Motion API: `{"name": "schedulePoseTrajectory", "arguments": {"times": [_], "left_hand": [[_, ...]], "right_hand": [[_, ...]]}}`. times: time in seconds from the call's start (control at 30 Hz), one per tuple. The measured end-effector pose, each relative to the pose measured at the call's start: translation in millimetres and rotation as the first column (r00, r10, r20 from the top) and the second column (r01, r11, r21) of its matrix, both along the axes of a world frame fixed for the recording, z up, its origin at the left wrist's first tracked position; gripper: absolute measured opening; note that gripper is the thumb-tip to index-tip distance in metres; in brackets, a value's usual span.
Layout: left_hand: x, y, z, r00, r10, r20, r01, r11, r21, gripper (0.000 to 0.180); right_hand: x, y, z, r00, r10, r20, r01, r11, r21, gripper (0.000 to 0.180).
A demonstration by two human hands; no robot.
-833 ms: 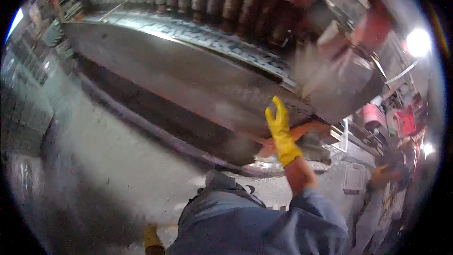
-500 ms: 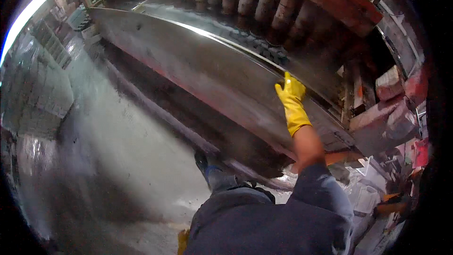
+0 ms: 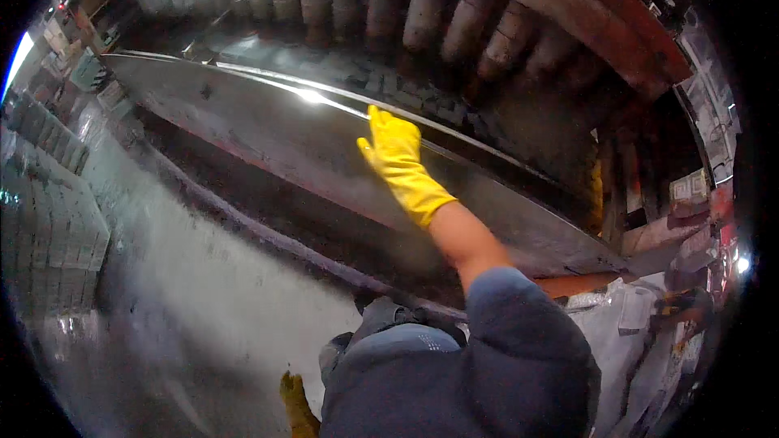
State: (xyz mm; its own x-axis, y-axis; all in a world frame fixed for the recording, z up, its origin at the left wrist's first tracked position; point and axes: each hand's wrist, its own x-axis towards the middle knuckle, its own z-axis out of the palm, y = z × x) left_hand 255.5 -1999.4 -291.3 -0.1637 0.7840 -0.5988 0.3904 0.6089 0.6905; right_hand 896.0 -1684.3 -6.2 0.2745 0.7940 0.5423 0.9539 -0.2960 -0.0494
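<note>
So the right hand, in a bright yellow rubber glove, is up at the shiny metal rim of a long, dull grey metal panel, around the middle of that panel's upper edge. Thumb's held apart from the fingers, and the fingertips look like they're right at the rim, but I honestly can't tell if the grip is closed on it or just resting there.

Left hand, in a duller-looking yellow glove, is way down over the pale grey floor, beside the dark blue shirt and well apart from the panel. It's dim and small, so can't tell how that grip stands either.

The panel slants from upper left to lower right, with a row of dark, rounded upright columns beyond its upper edge. An orange strip sits by its lower right corner, with a white plastic crate on the floor just past that. Over on the far left there's a stack of pale grey blocks, well clear of both hands.
</note>
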Motion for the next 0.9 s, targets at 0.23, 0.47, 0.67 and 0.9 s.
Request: {"name": "schedulePoseTrajectory", "arguments": {"times": [0.23,0.47,0.67,0.9], "left_hand": [[-22.4,137.1,39.1,0.975,-0.040,-0.217,0.063,0.993,0.101,0.058],[-143.6,178.6,30.6,0.860,-0.464,-0.210,0.362,0.847,-0.390,0.058],[-226.7,254.5,37.5,0.866,-0.457,-0.204,0.346,0.841,-0.416,0.058],[-292.1,405.1,0.0,0.947,-0.254,-0.197,0.210,0.953,-0.218,0.058]], "right_hand": [[-51.8,94.2,-6.5,0.994,0.046,-0.099,-0.035,0.993,0.113,0.065],[-65.7,110.1,3.7,0.976,-0.155,-0.152,0.169,0.982,0.083,0.049],[-73.3,129.3,4.0,0.911,-0.401,-0.092,0.411,0.897,0.161,0.045],[-76.0,168.1,-11.1,0.676,-0.733,-0.077,0.736,0.675,0.042,0.043]]}}
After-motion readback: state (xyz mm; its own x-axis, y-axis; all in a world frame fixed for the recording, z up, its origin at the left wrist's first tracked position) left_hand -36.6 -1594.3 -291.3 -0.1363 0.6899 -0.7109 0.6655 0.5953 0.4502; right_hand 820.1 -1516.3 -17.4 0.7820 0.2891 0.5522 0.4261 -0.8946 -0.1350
